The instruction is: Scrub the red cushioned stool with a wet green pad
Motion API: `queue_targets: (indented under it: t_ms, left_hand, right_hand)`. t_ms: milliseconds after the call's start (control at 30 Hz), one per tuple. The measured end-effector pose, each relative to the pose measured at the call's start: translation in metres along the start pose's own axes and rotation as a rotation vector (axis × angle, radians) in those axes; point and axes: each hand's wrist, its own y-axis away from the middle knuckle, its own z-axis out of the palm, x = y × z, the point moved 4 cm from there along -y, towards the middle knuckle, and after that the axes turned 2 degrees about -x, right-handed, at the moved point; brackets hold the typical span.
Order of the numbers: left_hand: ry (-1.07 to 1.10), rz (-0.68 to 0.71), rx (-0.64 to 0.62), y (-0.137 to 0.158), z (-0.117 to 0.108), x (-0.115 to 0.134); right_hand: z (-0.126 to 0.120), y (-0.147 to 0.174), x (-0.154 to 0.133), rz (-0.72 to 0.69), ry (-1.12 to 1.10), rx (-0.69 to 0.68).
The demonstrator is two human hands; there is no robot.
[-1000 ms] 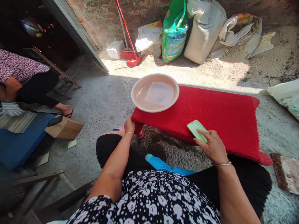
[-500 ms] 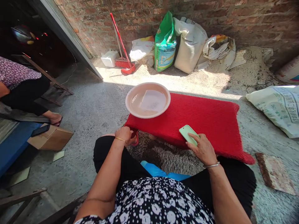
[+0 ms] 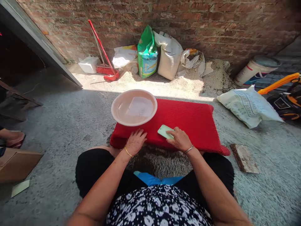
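Note:
On the front edge of the red fleecy cover, my left hand lies palm down with its fingers apart, just below the basin. It holds nothing. My right hand grips the near right end of a pale green phone-shaped slab, fingers on top and thumb at the near side. The slab has rounded corners and a small hole at its far left; it is held low over the cover or rests on it, I cannot tell which. A pinkish plastic basin with clear water stands at the cover's left end.
Along the brick wall are a broom and red dustpan, a green sack and a white sack. To the right lie another sack, a brick and a bucket. A cardboard box and a person's foot are at left.
My left hand has moved from the cover's left corner onto its front edge, its closed fingers now spread. The right hand still holds the slab. The view has swung right.

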Motion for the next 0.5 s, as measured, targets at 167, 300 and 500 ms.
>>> queue_targets:
  t_ms: [167,300,500]
  left_hand:
    - [0.091,-0.012,0.042,-0.01,0.001,-0.006]
    - [0.198,0.041,0.033,-0.03,0.005,-0.008]
    - [0.224,0.088,0.03,-0.046,0.017,-0.004]
  right_hand:
    - [-0.004,0.086,0.155,0.357,0.026,0.077]
    - [-0.022,0.129,0.194,0.565,0.229,0.259]
    - [-0.011,0.056,0.035,0.075,-0.007,0.159]
